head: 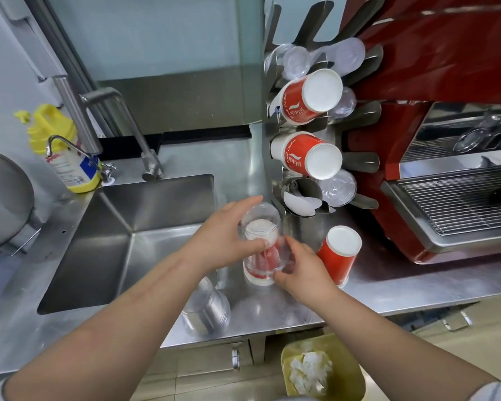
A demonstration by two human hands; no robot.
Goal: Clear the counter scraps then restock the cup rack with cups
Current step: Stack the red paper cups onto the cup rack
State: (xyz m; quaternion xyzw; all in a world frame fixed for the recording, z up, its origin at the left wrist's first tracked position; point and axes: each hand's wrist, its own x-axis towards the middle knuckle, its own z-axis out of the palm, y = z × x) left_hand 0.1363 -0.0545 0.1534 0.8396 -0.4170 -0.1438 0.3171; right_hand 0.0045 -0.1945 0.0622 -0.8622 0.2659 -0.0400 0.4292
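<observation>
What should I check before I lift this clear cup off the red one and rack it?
1. Left hand on the clear cup: ok, fingers wrap its upper part.
2. Right hand steadying the stack's lower part: ok.
3. Clear cup free of the red cup under it: not ok, it sits over it upside down.
4. Open slot in the rack: ok, the bottom holder looks nearly empty.
5. Loose red cup by the right hand: ok, upright but close; mind the elbow.
6. Scraps cleared: ok, counter shows none; paper lies in the bin.
</observation>
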